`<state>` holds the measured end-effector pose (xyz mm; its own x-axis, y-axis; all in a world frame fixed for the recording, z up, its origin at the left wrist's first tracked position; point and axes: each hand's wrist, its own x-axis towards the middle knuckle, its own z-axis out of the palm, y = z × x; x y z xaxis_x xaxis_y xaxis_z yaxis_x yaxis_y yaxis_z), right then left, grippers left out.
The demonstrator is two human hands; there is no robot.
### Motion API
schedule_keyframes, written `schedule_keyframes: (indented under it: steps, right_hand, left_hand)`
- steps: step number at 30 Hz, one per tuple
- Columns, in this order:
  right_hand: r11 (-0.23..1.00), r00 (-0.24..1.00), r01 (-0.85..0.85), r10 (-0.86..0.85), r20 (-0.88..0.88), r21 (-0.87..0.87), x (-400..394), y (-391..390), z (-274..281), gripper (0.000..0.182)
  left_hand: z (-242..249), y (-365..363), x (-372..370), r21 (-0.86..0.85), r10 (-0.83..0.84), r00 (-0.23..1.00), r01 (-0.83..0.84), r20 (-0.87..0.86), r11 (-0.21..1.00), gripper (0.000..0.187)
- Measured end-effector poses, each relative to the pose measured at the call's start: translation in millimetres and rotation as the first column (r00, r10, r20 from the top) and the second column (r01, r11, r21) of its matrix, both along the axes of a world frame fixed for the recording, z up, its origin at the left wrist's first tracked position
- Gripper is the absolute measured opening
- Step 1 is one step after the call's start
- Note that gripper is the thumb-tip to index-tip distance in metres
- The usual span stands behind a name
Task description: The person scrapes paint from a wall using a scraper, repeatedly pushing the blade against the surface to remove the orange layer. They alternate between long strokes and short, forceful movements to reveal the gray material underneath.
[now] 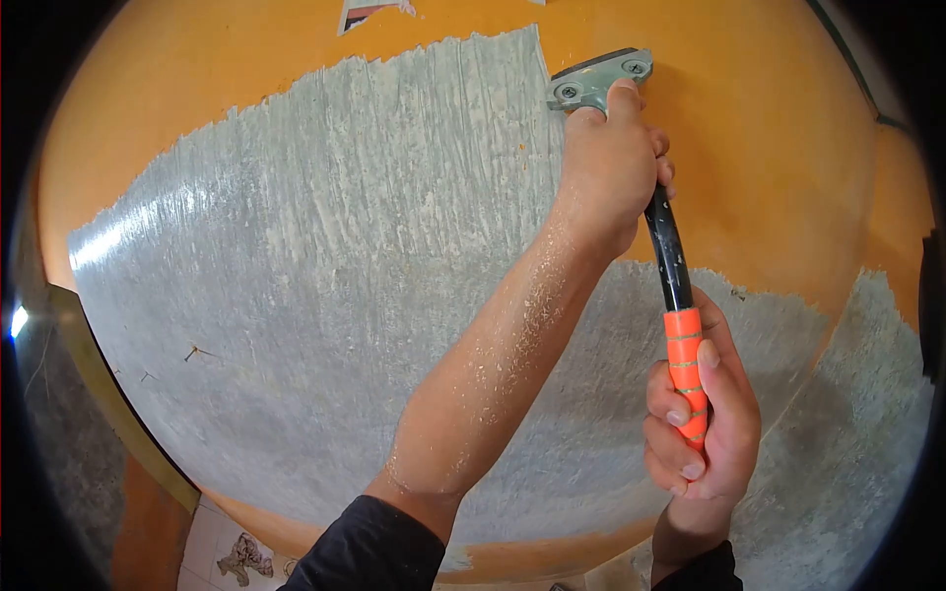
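Observation:
A long-handled wall scraper [670, 246] reaches up the wall, gripped by both hands. My left hand [613, 172] is closed round its shaft just below the head, the thumb pressed up against the head. Lower down, my right hand [724, 419] wraps the orange grip. The wide grey-green scraper head [601, 81], with two screws showing, lies at the border between orange paint [759, 167] and the bare grey wall [394, 197]. Whether its blade touches the wall is hard to tell. Pale flakes cling to my left forearm.
A nail [194, 353] sticks out of the wall at the lower left. Beyond a wooden-coloured frame edge [118, 414], a crumpled cloth [244, 559] lies on the tiled floor. A torn picture scrap [372, 12] is stuck at the top. Dark objects stand at the right edge.

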<state>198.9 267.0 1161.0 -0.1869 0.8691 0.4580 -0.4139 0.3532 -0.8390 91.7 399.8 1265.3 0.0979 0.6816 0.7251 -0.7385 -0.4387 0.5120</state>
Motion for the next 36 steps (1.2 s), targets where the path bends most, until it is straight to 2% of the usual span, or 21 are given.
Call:
schedule_keyframes:
  steps: [13, 27, 29, 33, 36]
  right_hand:
    - [0.997, 0.998, -0.062, 0.063, -0.004, 0.042, -3, 3, 20, 0.044]
    - [0.992, 0.996, -0.092, 0.089, 0.030, 0.089, -3, 13, 42, 0.043]
    - [0.985, 0.987, -0.157, 0.158, -0.008, 0.075, 1, 21, 37, 0.043]
    - [0.980, 0.980, -0.199, 0.199, -0.023, 0.008, 11, 15, 21, 0.042]
    - [0.964, 0.965, -0.259, 0.257, 0.044, 0.062, 15, 13, -21, 0.053]
  left_hand:
    - [22, -2, -7, 0.022, -0.028, 0.999, 0.027, 0.042, 0.999, 0.026]
    - [48, 7, -11, 0.070, 0.043, 0.998, -0.046, 0.040, 0.996, 0.024]
    - [48, 6, -13, 0.065, 0.064, 0.998, -0.066, 0.029, 0.996, 0.024]
    - [23, 5, -9, 0.034, 0.044, 0.998, -0.045, 0.039, 0.998, 0.025]
    - [-19, -8, -14, -0.004, 0.044, 0.998, -0.044, 0.045, 0.999, 0.027]
